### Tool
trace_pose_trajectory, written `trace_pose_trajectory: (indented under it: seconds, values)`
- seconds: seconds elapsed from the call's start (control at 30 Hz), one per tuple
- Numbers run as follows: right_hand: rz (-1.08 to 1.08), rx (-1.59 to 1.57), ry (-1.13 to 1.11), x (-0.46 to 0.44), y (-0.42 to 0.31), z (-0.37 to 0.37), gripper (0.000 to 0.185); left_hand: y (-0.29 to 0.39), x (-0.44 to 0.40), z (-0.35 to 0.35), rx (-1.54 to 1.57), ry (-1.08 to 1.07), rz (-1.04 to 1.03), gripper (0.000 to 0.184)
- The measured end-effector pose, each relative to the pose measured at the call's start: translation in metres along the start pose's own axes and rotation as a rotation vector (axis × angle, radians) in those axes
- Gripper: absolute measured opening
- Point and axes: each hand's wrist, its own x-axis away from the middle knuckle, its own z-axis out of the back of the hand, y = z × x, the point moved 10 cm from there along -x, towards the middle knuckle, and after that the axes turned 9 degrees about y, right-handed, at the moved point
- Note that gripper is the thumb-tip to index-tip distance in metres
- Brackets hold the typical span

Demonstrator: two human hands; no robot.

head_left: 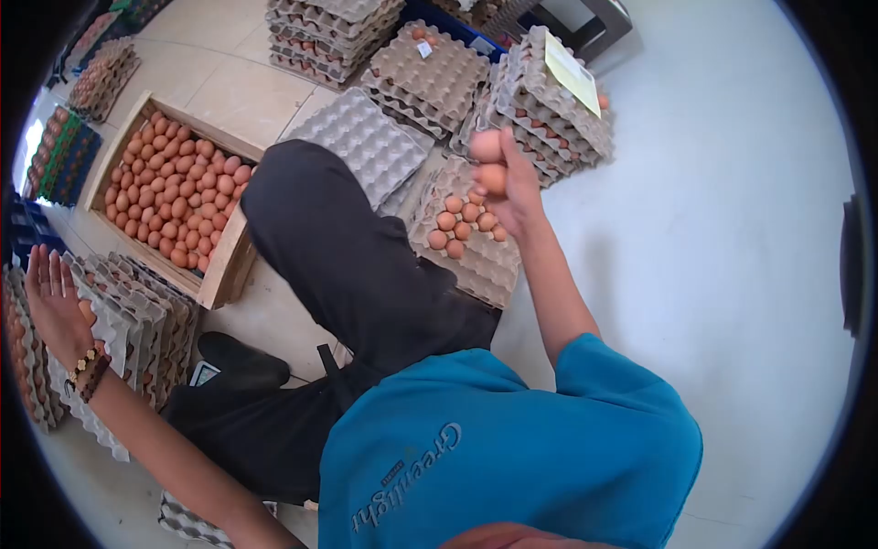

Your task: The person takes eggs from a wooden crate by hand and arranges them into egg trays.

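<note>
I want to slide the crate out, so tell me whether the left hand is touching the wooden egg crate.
Apart. The head view shows the left hand open beside the wooden egg crate, with floor visible between them.

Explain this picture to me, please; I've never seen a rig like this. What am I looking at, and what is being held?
There is no robot here. One camera, worn on a person's head, looks forward and down, so the person's body fills the bottom of this single picture.

The right hand holds two brown eggs, over a cardboard tray partly filled with eggs. The left hand is open, fingers spread out flat, near a leaning group of upright trays.

On the tiled floor sits a wooden crate full of loose eggs. Beyond the knee are more stacked trays, one stack topped by a pale yellow sheet.
</note>
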Motion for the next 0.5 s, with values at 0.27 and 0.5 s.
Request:
trace_pose_trajectory:
  seconds: [0.27,0.5]
  values:
    - [0.319,0.963,0.711,-0.101,0.085,0.241,0.05,-0.02,-0.006,-0.002,-0.042,0.016,0.046,0.041]
    - [0.215,1.344,0.52,-0.145,0.109,0.24,0.041,-0.022,-0.009,0.004,-0.061,0.013,0.049,0.039]
